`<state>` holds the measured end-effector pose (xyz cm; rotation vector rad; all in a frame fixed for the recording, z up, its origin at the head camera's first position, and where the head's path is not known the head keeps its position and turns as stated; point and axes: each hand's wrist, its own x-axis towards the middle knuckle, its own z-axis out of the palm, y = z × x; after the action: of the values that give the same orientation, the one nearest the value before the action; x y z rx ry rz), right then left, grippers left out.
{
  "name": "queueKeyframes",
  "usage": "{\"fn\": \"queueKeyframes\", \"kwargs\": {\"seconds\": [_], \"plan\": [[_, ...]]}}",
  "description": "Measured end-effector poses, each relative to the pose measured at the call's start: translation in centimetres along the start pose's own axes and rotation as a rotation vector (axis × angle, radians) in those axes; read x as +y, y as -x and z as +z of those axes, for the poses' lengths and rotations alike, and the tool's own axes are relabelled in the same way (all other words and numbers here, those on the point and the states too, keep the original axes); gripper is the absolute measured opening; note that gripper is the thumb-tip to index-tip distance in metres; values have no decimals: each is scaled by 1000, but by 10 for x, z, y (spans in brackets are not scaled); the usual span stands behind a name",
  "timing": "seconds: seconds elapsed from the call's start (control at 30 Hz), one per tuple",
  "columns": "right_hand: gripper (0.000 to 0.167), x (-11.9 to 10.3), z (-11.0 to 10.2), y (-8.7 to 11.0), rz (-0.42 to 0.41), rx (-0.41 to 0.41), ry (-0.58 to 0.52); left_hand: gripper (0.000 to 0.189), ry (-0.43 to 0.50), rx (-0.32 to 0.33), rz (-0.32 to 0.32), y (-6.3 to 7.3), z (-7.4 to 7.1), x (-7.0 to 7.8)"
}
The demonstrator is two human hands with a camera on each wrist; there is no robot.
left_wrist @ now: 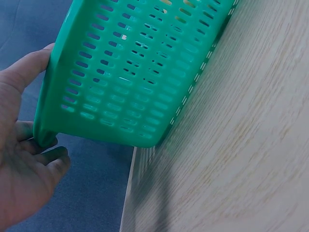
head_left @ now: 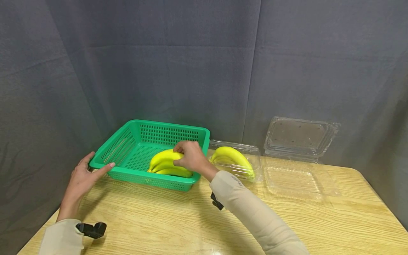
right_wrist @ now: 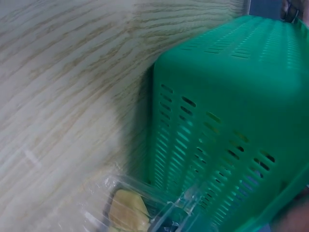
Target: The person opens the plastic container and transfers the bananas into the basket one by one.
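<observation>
A green slotted basket (head_left: 134, 173) stands on the wooden table, and my left hand (head_left: 82, 176) holds its front left corner. The thumb lies over the rim, while the other fingers curl round the outer edge, as the left wrist view shows. Inside the basket, at its front right, lies a bunch of yellow bananas (head_left: 165, 164). My right hand (head_left: 191, 157) reaches over the right rim and grips the top banana of this bunch between thumb and fingers. In the right wrist view the basket wall (right_wrist: 217, 96) hides most of that hand.
Right of the basket, more bananas (head_left: 234, 157) lie in a clear plastic clamshell box (head_left: 257, 164). Beside it stands another clear clamshell box (head_left: 293, 180) with its lid (head_left: 296, 136) raised. A grey curtain (head_left: 204, 71) hangs behind the table (head_left: 153, 219).
</observation>
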<state>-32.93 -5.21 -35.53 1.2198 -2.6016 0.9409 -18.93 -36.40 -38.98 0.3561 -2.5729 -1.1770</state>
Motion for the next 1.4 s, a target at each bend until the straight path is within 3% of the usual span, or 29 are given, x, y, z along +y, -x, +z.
{"fn": "queueKeyframes", "kwargs": {"seconds": [0.3, 0.73, 1.4], "plan": [[30, -2, -1, 4, -101, -17, 117, 99, -3, -3, 4, 1, 1, 0], [32, -5, -1, 11, -102, -50, 140, 99, 2, -13, -12, 1, 1, -1], [38, -13, 2, 17, -140, -118, 340, 99, 15, -4, -20, 0, 2, -3]]}}
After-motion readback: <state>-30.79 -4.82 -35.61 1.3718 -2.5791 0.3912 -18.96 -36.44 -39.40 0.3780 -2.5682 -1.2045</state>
